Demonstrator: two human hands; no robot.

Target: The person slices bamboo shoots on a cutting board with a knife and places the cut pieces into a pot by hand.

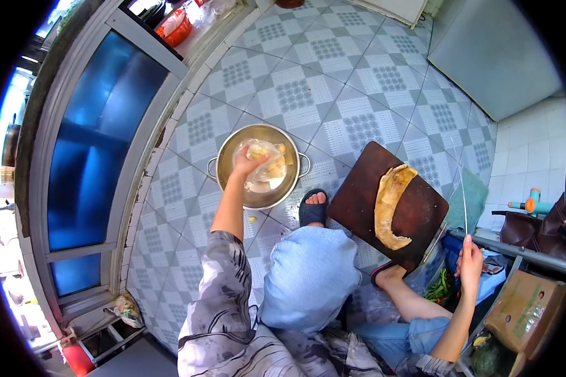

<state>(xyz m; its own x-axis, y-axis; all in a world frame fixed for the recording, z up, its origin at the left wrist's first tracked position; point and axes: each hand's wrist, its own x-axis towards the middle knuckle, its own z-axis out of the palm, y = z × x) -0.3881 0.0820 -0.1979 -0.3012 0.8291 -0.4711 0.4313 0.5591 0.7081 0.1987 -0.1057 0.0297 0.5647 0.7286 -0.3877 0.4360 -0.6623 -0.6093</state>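
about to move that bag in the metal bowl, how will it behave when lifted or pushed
The clear bag is probably floppy: its film looks thin and crumpled. Yellowish pieces show through, so they may shift and make it sag. The metal bowl surrounds it, so a push likely won't carry it far.

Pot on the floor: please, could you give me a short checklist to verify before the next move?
1. Plastic bag inside the pot: ok.
2. Left hand gripping the bag firmly: cannot tell; it is at the bag.
3. Right hand free: not ok; it holds a long thin pale object, hard to identify.
4. Curved yellow slice on the cutting board: ok.
5. Floor free of scraps: not ok; a yellow bit lies near the pot.
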